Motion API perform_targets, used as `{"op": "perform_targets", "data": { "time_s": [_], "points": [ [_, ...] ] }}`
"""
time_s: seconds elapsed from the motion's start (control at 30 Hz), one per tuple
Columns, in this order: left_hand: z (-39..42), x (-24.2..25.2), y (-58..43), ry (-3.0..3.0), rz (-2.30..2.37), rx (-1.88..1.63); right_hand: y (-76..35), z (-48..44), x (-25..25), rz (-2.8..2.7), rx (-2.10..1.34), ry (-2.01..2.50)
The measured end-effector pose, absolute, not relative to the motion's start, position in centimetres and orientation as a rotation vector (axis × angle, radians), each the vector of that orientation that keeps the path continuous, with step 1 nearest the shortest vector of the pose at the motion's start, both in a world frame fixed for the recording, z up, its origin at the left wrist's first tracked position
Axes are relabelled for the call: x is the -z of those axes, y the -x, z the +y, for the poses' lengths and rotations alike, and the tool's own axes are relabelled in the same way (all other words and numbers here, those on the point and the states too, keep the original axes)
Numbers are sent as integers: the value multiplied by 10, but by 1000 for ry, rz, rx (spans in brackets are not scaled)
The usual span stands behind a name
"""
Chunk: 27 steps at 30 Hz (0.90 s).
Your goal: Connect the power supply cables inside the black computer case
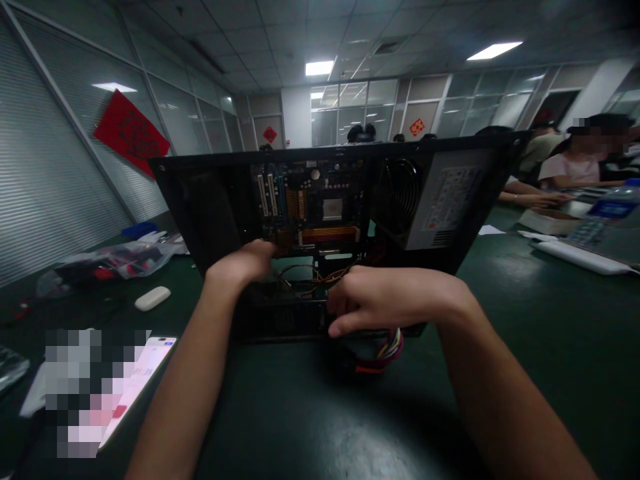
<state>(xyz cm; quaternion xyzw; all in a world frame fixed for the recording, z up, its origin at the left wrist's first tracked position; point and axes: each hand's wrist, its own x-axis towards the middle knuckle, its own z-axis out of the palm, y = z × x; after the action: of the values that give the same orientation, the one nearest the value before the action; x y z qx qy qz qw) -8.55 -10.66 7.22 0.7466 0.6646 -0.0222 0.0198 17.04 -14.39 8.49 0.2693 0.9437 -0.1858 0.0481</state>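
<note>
An open black computer case [210, 157] stands on the table before me. Inside it are a motherboard [313, 207], a fan [397, 193] and a silver power supply [445, 200] with a label. My left hand [243, 263] reaches into the case by the motherboard's lower left corner; its fingertips are hidden. At the near side of the case, my right hand [370, 293] has its fingers curled at the frame, and what lies within them is hidden. Thin wires [300, 270] run between the hands. A thick cable bundle [393, 347] hangs out below my right hand.
Left on the green table lie a lit phone [143, 380], a white oval object [153, 299] and a clear plastic bag [125, 267] of parts. To the right are a water bottle [607, 210], a white bar-shaped object [583, 257] and an open box [547, 220]. Other people sit beyond.
</note>
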Motion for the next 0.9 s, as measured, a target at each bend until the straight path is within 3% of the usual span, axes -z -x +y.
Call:
{"op": "perform_targets", "data": {
  "time_s": [0.2,0.5,0.6,0.77,0.9],
  "points": [
    [-132,-100,84,-2296,1993,195,-141,-166,-57,2543,306,-873],
    [-138,-102,86,-2388,1833,93,-146,-169,-62,2577,307,-859],
    [-142,-103,86,-2439,1715,31,-160,-163,-76,2753,500,-835],
    [-156,-114,73,-2516,1366,-64,-176,-146,-105,3095,1158,-601],
    [-166,-123,65,-2474,1067,-62,-174,-131,-106,3478,1543,-784]
  ]
}}
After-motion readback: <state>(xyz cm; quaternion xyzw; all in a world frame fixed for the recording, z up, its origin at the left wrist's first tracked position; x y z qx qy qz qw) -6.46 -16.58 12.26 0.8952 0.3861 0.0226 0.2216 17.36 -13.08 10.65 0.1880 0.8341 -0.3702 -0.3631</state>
